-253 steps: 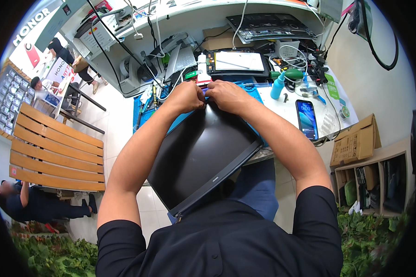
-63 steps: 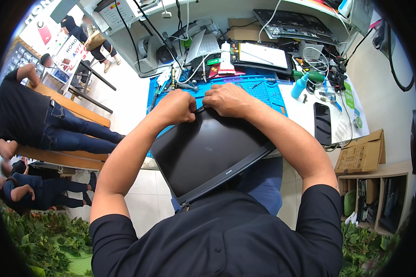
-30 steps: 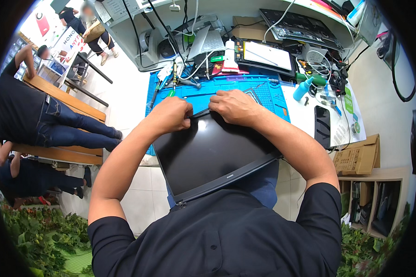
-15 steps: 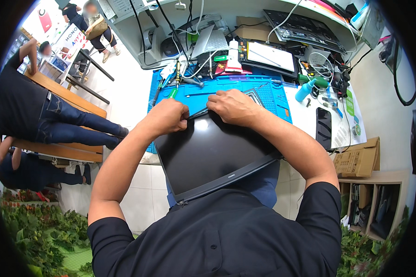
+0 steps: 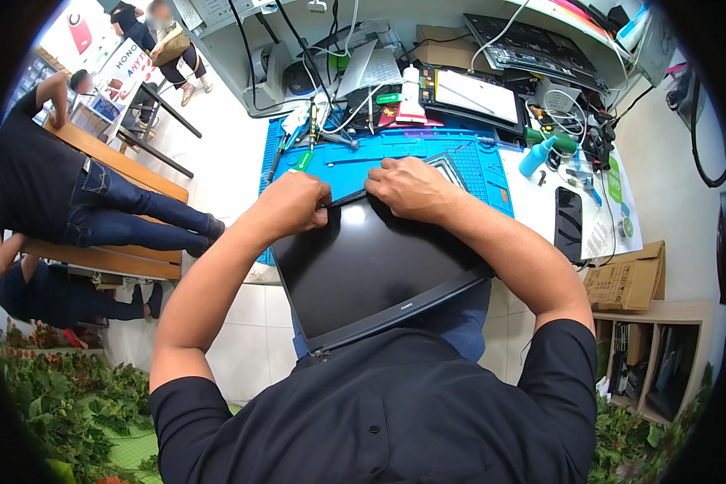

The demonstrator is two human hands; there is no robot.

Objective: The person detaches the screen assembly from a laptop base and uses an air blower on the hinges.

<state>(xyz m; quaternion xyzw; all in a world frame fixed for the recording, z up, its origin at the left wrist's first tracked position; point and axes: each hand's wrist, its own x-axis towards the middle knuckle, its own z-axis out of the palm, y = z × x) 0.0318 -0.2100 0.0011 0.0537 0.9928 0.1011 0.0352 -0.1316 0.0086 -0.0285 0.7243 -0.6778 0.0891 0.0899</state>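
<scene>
A laptop screen (image 5: pixel 379 262) with a glossy black panel leans between my lap and the edge of the blue work mat (image 5: pixel 363 161). Its hinge side points toward my body. At the far edge, my left hand (image 5: pixel 293 206) is closed on the screen's rim with the fingers curled under. My right hand (image 5: pixel 411 187) grips the same edge a little to the right, fingers bent over it. A narrow dark strip of the rim shows between the two hands. The fingertips of both hands are partly hidden.
Screwdrivers and tweezers lie at the mat's left. A blue bottle (image 5: pixel 536 156), a black phone (image 5: pixel 568 224) and cables crowd the right. Behind stand an opened tablet (image 5: pixel 472 95) and a laptop chassis (image 5: pixel 532 52). A cardboard box (image 5: pixel 625 278) sits at right; people are at left.
Both hands keep nearly the same hold on the screen's far edge. The whole view has shifted slightly; little else differs.
</scene>
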